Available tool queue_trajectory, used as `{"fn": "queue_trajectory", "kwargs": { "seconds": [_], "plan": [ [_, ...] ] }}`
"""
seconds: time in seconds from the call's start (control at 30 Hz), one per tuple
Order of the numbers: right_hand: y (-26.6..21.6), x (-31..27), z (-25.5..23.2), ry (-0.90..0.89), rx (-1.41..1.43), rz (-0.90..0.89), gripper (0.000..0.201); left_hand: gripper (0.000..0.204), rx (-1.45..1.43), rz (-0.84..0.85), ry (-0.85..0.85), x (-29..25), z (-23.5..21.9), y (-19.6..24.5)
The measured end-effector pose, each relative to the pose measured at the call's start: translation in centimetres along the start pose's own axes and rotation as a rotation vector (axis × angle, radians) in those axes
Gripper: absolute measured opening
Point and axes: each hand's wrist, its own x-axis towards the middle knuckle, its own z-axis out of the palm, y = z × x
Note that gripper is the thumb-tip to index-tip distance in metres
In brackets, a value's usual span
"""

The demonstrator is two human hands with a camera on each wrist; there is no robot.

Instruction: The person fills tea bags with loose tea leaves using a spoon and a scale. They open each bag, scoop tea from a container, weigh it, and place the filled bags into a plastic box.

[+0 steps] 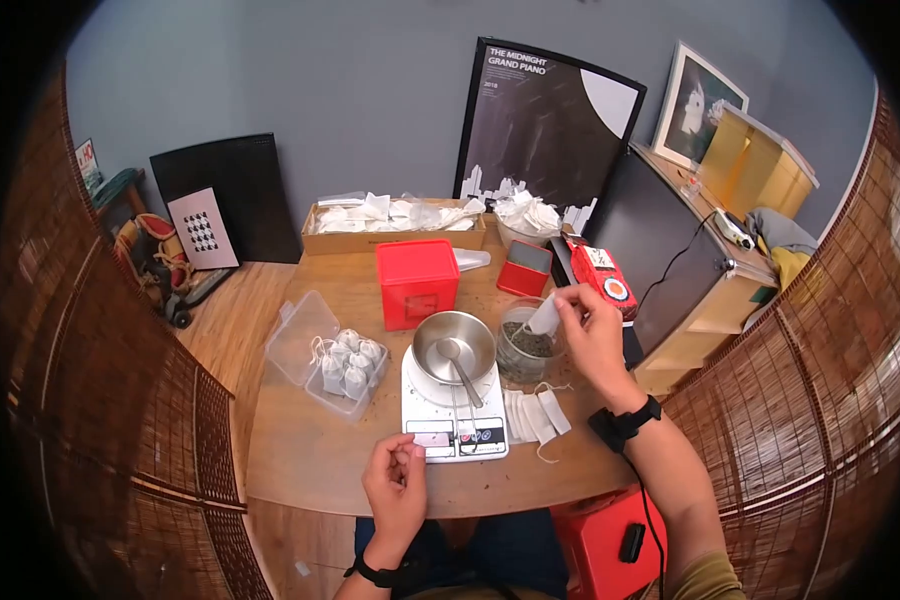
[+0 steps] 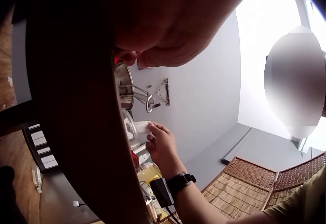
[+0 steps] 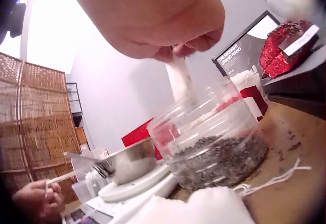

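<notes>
My right hand pinches a white tea bag, its lower end inside the mouth of a clear jar. Dark dried leaves fill the lower part of that jar. Before the scale's front left, my left hand has curled fingers and pinches a small pale strip by its end. On the white kitchen scale stands a steel bowl with a spoon leaning in it. Several flat white tea bags lie right of the scale, strings trailing.
A clear plastic box at left holds several filled tea bags. Behind the scale stand a red canister, a small red tin and a cardboard box of white bags. A red package lies at the back right.
</notes>
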Motion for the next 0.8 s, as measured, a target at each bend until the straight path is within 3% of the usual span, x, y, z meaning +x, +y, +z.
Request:
{"fn": "queue_trajectory", "kwargs": {
  "seconds": [0.07, 0.1, 0.23, 0.33, 0.4, 0.5, 0.53, 0.6, 0.7, 0.8],
  "plan": [
    [1.0, -0.3, 0.1, -0.181, -0.011, 0.070, 0.012, 0.019, -0.003, -0.011, 0.008, -0.3, -0.1, -0.4],
    [0.5, -0.4, 0.1, -0.081, -0.023, 0.021, 0.012, 0.019, -0.006, 0.013, 0.020, -0.2, 0.1, -0.5],
    [0.6, -0.4, -0.4, -0.150, -0.005, 0.042, 0.012, 0.019, 0.013, -0.009, 0.002, -0.3, 0.0, 0.3],
    [-0.5, -0.5, -0.5, 0.007, 0.018, 0.059, 0.011, 0.019, 0.003, -0.014, -0.003, -0.1, 0.0, -0.1],
    [0.6, -0.5, -0.3, -0.066, 0.027, 0.024, 0.012, 0.019, 0.008, 0.002, -0.003, -0.1, 0.2, 0.1],
    [-0.3, -0.6, -0.3, 0.045, 0.081, 0.046, 0.013, 0.019, 0.020, 0.014, -0.015, -0.1, 0.0, -0.1],
    [0.1, -0.3, -0.3, 0.044, 0.083, 0.041, 0.013, 0.019, 0.023, 0.009, -0.007, -0.1, 0.0, -0.2],
    [1.2, -0.7, -0.4, -0.148, 0.070, 0.108, 0.013, 0.019, 0.031, 0.008, -0.006, -0.2, 0.1, 0.0],
    [1.2, -0.9, -0.4, -0.015, 0.047, 0.049, 0.013, 0.019, 0.032, 0.012, -0.011, -0.1, 0.1, 0.2],
    [1.3, -1.3, -0.6, -0.137, 0.065, 0.147, 0.013, 0.018, 0.025, 0.030, 0.012, -0.3, 0.2, -0.4]
  ]
}}
